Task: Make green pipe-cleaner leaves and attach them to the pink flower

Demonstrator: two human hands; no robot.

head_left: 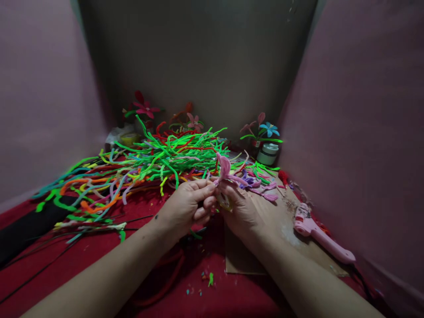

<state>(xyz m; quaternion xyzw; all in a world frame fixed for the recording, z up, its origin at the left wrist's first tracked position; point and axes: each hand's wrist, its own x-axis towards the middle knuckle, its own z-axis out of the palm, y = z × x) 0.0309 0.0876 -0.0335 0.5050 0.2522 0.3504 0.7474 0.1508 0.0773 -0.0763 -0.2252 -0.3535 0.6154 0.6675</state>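
Near the middle of the head view, my two hands meet around a pink pipe-cleaner flower with its petals pointing up and to the right. My left hand pinches it at the base between thumb and fingertips. My right hand is closed round it from the other side. A small yellowish thing shows below the flower against the right fingers; I cannot make out what it is. Behind the hands lies a big heap of green pipe cleaners, with many other colours spread to the left.
A cardboard sheet at right carries a pink glue gun and pink and purple petals. Finished flowers and a lidded jar stand at the back. Scraps dot the red cloth. Pink walls flank both sides.
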